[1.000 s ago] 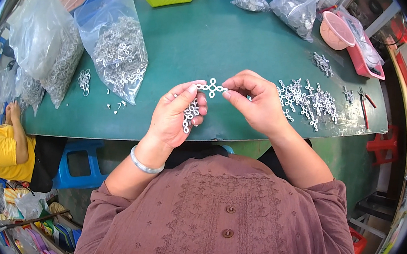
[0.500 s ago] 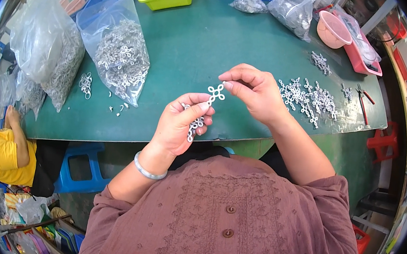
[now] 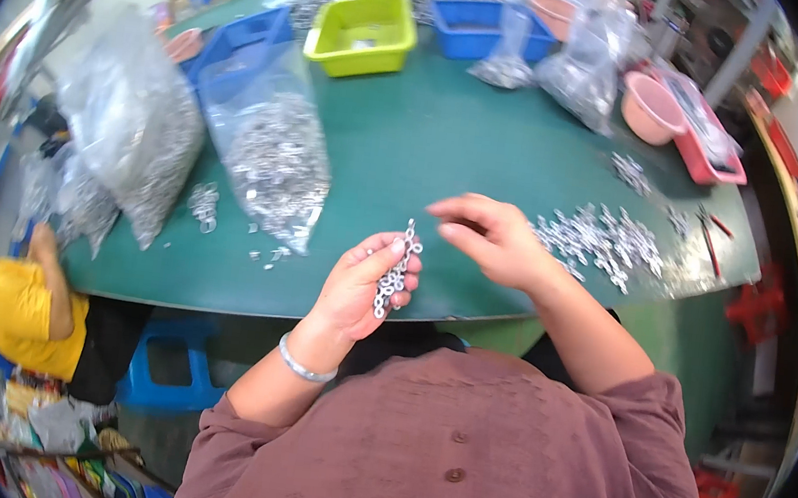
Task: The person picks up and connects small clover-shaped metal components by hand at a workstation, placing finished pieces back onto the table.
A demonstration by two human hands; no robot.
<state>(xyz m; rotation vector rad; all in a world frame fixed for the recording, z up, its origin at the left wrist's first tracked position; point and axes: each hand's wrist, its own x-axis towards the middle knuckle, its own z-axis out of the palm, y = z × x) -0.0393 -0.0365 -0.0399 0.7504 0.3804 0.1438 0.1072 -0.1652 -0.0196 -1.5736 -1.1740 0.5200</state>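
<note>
My left hand (image 3: 356, 282), a bangle on its wrist, is closed round several small silver-white looped pieces (image 3: 393, 286). One piece stands up past the thumb tip, and the others hang along the fingers. To its right, my right hand (image 3: 496, 245) hovers over the table's near side, its thumb and forefinger apart and nothing visible between them. Just beyond the right hand, a loose heap of the same cross-shaped looped pieces (image 3: 607, 241) lies on the green table (image 3: 400, 151). The picture is slightly blurred.
At the left stand clear bags (image 3: 277, 152) of silver pieces, with loose scraps nearby. A lime-green basin (image 3: 362, 36), a blue basin (image 3: 487, 35) and pink tubs (image 3: 653, 109) line the far side. Pliers (image 3: 708, 243) lie at right. A person in yellow (image 3: 22, 314) sits at left.
My right hand has come away from the piece it was touching, its fingers now apart. The piece in my left hand has turned edge-on. The whole view has shifted, showing more of the table's far side.
</note>
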